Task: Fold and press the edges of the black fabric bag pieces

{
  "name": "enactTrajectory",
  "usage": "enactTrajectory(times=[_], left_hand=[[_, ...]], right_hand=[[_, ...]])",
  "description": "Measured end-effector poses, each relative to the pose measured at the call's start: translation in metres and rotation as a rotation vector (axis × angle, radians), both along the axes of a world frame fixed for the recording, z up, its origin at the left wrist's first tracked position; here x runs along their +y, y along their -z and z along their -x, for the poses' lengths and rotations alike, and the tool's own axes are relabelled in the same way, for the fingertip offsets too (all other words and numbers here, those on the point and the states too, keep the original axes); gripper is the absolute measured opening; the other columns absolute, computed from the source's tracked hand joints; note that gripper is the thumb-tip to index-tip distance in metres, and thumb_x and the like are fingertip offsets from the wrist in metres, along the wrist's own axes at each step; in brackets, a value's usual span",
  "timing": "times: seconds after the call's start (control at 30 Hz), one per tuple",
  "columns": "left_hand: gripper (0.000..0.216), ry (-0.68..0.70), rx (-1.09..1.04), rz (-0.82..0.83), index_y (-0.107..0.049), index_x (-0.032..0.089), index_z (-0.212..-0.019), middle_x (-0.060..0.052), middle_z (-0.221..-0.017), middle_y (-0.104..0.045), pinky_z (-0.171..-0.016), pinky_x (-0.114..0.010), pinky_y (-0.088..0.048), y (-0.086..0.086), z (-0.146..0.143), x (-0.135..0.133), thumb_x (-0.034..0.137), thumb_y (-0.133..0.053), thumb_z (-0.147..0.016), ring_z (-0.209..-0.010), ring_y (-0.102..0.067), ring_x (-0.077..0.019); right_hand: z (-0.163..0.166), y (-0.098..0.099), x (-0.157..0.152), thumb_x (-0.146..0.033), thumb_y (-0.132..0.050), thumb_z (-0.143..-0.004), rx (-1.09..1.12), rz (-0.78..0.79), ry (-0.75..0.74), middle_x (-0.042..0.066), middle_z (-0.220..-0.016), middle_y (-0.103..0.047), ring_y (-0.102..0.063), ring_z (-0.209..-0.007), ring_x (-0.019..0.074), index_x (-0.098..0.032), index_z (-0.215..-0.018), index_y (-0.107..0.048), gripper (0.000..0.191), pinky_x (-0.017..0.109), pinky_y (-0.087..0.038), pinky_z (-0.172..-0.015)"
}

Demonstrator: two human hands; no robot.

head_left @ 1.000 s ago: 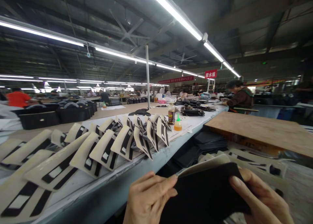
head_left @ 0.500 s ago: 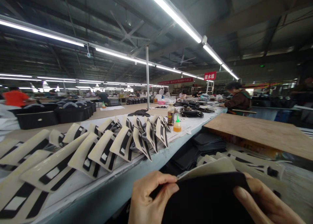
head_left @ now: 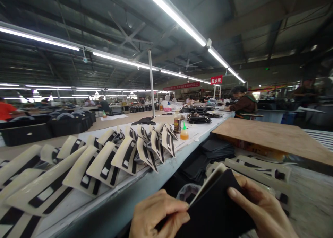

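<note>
Black sheet (head_left: pixel 215 210) pinched by left hand (head_left: pixel 156 215) and right hand (head_left: pixel 256 208); red sign (head_left: pixel 216 80) unreadable.

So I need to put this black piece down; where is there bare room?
The brown wooden board on the right shows a bare top. Bare brown tabletop lies behind the cream-and-black cut pieces, which crowd the bench front. Both hands grip the black flat piece.
</note>
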State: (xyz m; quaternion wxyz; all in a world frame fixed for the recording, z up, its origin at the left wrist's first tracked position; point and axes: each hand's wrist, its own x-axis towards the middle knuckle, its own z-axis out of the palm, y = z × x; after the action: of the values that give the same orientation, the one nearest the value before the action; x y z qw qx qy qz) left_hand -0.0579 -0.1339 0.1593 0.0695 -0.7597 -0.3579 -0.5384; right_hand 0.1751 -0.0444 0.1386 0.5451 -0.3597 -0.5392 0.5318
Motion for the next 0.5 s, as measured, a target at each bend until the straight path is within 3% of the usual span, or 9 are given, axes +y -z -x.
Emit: enactTrajectory(times=[0.13, 0.3, 0.5], left_hand=[[0.029, -0.109, 0.102, -0.077, -0.067, 0.018, -0.102, 0.002, -0.077, -0.078, -0.072, -0.020, -0.058, 0.003, 0.005, 0.001, -0.005, -0.067, -0.084, -0.064, -0.072, -0.0096], [0.030, -0.093, 0.195, -0.130, -0.068, 0.014, -0.106, -0.003, -0.077, -0.076, -0.059, -0.021, -0.060, 0.011, 0.008, 0.005, -0.007, -0.063, -0.085, -0.060, -0.069, -0.0118], [0.034, 0.026, 0.111, -0.051, -0.070, 0.014, -0.110, -0.006, -0.078, -0.076, -0.054, -0.019, -0.060, 0.010, 0.008, 0.006, -0.008, -0.062, -0.085, -0.063, -0.069, -0.0127]], right_hand=[[-0.004, 0.001, 0.002, -0.062, -0.084, -0.070, -0.133, 0.019, -0.075, 0.001, -0.069, -0.064, -0.057, -0.065, 0.0154, -0.020, -0.069, -0.070, 0.044, 0.021, -0.045, -0.058], [-0.004, -0.001, -0.003, -0.062, -0.083, -0.071, -0.197, 0.015, 0.008, -0.003, -0.058, -0.053, -0.043, -0.053, 0.0099, -0.020, -0.061, -0.061, 0.048, 0.018, -0.034, -0.045], [-0.006, -0.004, -0.009, -0.053, -0.086, -0.071, -0.113, -0.004, -0.040, 0.000, -0.069, -0.066, -0.059, -0.066, 0.0168, -0.025, -0.074, -0.071, 0.032, 0.023, -0.049, -0.060]])
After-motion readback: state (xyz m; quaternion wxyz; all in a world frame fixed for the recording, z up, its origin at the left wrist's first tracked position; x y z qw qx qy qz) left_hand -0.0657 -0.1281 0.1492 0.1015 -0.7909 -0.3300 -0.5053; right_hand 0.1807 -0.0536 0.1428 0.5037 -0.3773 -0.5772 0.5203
